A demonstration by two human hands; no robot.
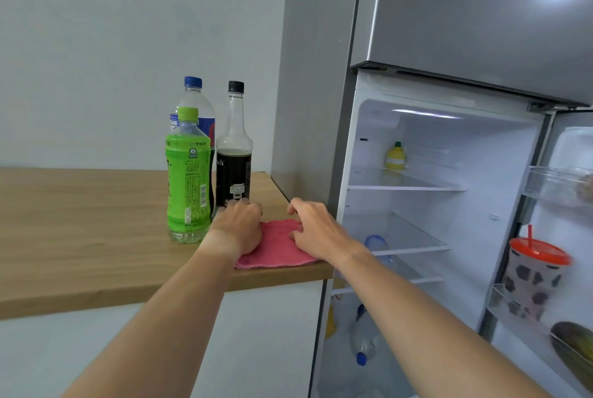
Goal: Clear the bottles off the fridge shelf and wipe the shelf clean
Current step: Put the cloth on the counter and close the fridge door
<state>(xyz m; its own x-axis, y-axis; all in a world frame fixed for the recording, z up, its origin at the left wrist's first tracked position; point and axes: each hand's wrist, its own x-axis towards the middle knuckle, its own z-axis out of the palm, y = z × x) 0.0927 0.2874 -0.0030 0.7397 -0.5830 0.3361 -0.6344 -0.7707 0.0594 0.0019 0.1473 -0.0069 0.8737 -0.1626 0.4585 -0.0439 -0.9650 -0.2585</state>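
Note:
A folded pink cloth lies at the right end of the wooden counter, close to the fridge. My left hand rests on the cloth's left part with its fingers curled. At the cloth's far right edge my right hand has its fingertips pressed into the fabric. Just behind the hands stand three bottles: a green tea bottle, a dark sauce bottle and a blue-capped clear bottle. The fridge is open, and its middle glass shelf carries nothing I can see.
A yellow lemon-shaped bottle sits on the top shelf. Clear blue-capped bottles lie lower down. The open door at right holds a red-lidded patterned cup in a bin. The closed freezer door is above.

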